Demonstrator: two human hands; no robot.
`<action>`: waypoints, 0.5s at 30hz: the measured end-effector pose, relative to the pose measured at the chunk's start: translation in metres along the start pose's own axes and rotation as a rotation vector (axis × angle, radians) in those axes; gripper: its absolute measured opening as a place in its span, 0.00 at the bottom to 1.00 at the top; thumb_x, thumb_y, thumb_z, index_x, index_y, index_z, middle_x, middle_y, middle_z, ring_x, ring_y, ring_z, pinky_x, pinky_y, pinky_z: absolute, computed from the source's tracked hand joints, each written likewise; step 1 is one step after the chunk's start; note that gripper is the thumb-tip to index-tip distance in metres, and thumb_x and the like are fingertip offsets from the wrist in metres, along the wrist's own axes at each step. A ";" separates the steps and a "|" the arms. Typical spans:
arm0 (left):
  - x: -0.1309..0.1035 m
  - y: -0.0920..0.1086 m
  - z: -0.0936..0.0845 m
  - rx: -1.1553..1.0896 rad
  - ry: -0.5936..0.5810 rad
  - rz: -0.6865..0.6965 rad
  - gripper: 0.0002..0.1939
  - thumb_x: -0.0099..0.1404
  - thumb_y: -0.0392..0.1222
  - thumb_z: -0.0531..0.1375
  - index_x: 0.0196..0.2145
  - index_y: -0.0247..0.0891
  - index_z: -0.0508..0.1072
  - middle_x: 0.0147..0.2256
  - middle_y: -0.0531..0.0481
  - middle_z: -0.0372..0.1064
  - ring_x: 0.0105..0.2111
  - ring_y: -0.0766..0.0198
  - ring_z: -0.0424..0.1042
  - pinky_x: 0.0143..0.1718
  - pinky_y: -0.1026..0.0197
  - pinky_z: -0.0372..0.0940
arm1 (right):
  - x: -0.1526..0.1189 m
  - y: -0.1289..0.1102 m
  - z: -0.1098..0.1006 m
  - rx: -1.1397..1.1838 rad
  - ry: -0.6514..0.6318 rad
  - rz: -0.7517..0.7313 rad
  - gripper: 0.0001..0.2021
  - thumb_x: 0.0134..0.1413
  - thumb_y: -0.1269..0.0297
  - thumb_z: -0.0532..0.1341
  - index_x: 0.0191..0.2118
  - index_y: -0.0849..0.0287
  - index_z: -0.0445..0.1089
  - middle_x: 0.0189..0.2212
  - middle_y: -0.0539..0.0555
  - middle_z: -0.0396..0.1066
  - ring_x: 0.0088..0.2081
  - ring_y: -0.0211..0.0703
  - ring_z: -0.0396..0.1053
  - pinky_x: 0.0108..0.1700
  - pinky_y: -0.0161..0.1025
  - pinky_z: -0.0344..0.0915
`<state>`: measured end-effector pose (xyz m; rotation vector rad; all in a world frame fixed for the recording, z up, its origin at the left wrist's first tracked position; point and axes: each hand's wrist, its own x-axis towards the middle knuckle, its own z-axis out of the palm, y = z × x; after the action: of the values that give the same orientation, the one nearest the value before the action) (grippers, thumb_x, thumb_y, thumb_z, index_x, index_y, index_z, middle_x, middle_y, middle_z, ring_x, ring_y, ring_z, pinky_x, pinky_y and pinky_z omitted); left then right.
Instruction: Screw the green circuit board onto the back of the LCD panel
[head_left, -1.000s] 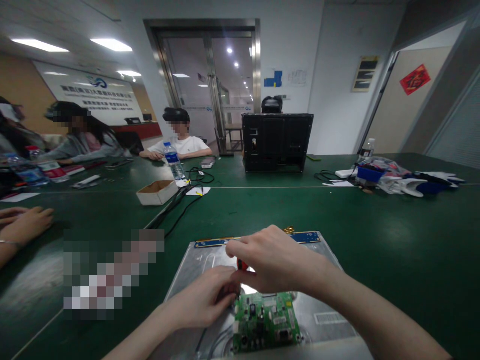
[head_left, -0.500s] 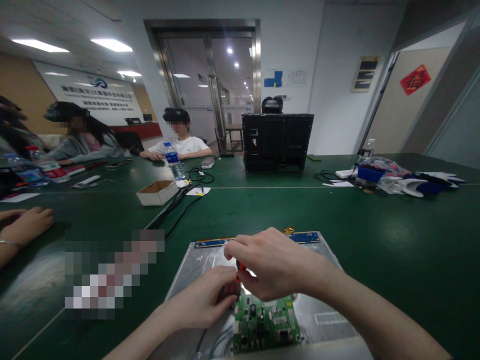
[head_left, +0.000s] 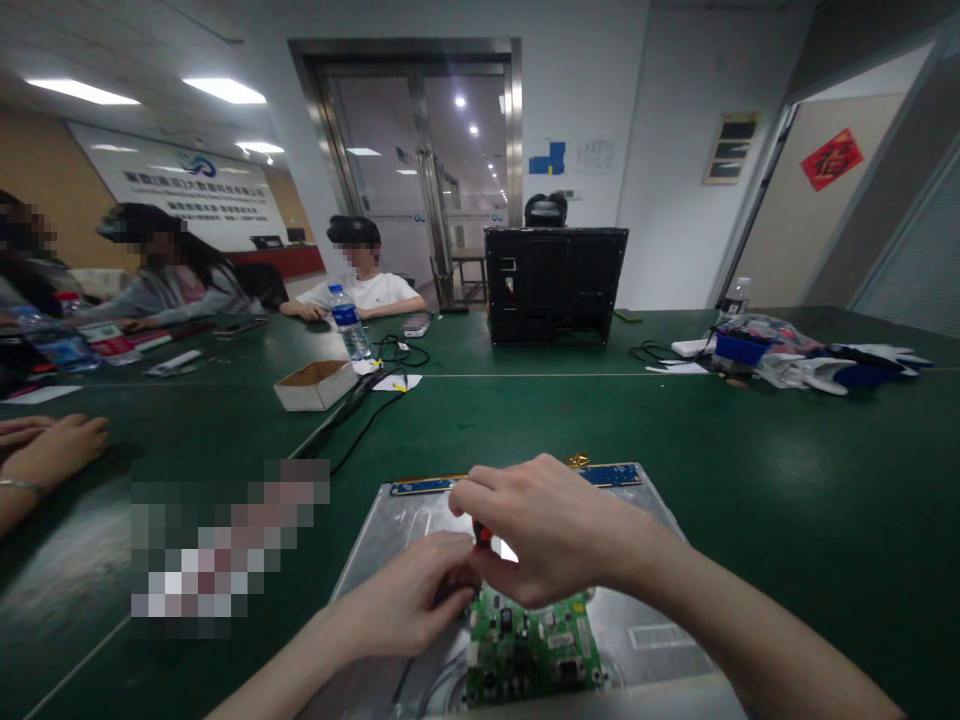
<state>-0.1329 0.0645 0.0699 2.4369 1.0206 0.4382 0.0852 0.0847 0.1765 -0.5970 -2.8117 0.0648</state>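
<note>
A metal display panel [head_left: 660, 605] lies before me, with a green circuit board [head_left: 536, 640] on its near part and a narrow blue board strip [head_left: 611, 476] along its far edge. From above, my right hand [head_left: 544, 525] is closed around a red and black screwdriver handle [head_left: 482, 534]; most of the tool is hidden by the fingers. My left hand [head_left: 420, 590] rests low over the panel, just left of the screwdriver and the board's far left corner. Its fingers are drawn together, and what they pinch is hidden.
Beyond the panel stands a black monitor housing [head_left: 555, 290]. A small open cardboard box [head_left: 315, 387], a water bottle [head_left: 349, 322] and black cables [head_left: 330, 430] are on the left. Bagged items [head_left: 780, 350] lie at right. Another person's hands [head_left: 56, 450] rest at the left edge.
My right hand's fingers and thumb have shifted slightly around the screwdriver handle, which shows a different side. My left hand stays in place.
</note>
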 end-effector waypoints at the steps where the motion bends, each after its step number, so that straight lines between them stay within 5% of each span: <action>1: 0.000 0.000 0.000 0.005 -0.003 -0.011 0.03 0.61 0.34 0.54 0.33 0.39 0.66 0.31 0.50 0.69 0.30 0.59 0.67 0.32 0.60 0.59 | 0.000 0.000 0.000 0.001 0.003 -0.005 0.10 0.57 0.65 0.58 0.44 0.61 0.65 0.39 0.55 0.75 0.29 0.39 0.66 0.24 0.39 0.46; 15: 0.001 0.002 0.001 -0.014 0.006 0.006 0.05 0.64 0.33 0.52 0.35 0.39 0.67 0.33 0.49 0.71 0.33 0.58 0.69 0.35 0.59 0.62 | 0.001 0.000 0.002 -0.005 -0.022 0.030 0.08 0.61 0.60 0.59 0.40 0.58 0.66 0.34 0.52 0.75 0.27 0.38 0.64 0.25 0.38 0.43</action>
<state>-0.1309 0.0636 0.0707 2.4285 1.0102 0.4533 0.0841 0.0847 0.1751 -0.6442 -2.8253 0.0702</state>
